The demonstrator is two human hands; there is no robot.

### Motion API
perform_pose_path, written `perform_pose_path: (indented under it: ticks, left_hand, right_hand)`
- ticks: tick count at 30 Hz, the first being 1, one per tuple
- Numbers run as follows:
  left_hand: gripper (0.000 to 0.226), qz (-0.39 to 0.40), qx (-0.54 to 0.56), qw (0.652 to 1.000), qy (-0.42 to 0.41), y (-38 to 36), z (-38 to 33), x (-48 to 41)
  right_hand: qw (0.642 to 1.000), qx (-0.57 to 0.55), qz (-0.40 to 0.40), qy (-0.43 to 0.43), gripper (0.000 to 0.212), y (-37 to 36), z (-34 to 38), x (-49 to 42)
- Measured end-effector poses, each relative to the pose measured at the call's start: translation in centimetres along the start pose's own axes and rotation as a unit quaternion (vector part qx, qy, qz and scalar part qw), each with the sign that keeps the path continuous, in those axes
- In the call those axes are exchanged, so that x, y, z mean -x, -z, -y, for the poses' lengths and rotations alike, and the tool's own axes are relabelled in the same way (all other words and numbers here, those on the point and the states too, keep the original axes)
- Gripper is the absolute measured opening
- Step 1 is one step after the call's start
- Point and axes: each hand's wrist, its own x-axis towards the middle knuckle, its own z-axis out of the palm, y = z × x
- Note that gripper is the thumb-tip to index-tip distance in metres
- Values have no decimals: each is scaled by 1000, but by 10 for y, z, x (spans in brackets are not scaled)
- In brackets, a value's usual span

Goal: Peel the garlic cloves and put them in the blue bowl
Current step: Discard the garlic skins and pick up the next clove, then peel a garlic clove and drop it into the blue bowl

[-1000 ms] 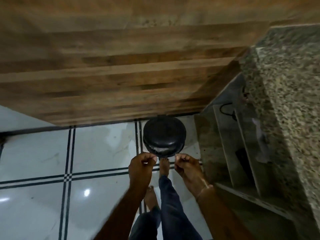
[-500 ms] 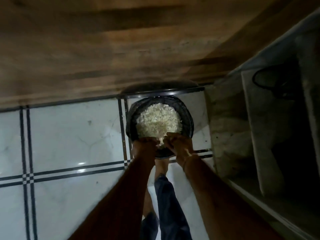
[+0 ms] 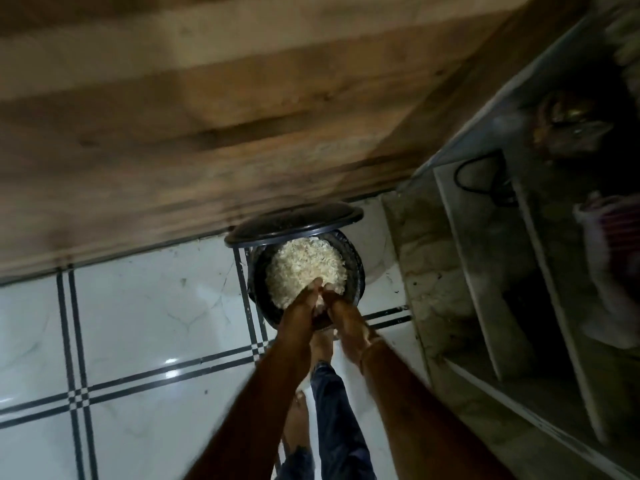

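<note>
Bin, mouth up, lid raised against wood panel; stone shelf close right, open floor left. Peels heaped inside. Left hand, right hand together over near rim, grip indiscernible.

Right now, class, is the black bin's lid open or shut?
Open. The lid stands tipped back above the bin, leaving the pale scraps inside in view.

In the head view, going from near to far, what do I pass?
Bare foot → left hand, right hand together → white peels in the black bin → open lid → wooden wall.
</note>
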Motion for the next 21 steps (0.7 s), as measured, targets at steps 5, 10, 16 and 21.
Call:
perform_pose_path:
  ticks: [5, 10, 16, 21]
  left_hand:
    - [45, -98, -248, 953, -144, 6, 10, 112]
    - [46, -35, -383, 872, -303, -20, 18, 236]
    - [38, 61, -491, 739, -457, -89, 62, 339]
    - [34, 155, -525, 654, -522, -160, 109, 392]
  right_hand:
    - [986, 46, -31, 157, 34, 19, 29, 117]
    - [943, 125, -99, 293, 20, 66, 3, 267]
    - [852, 207, -281, 390, 32, 147, -49, 397]
    - [790, 226, -392, 414, 31, 232, -83, 460]
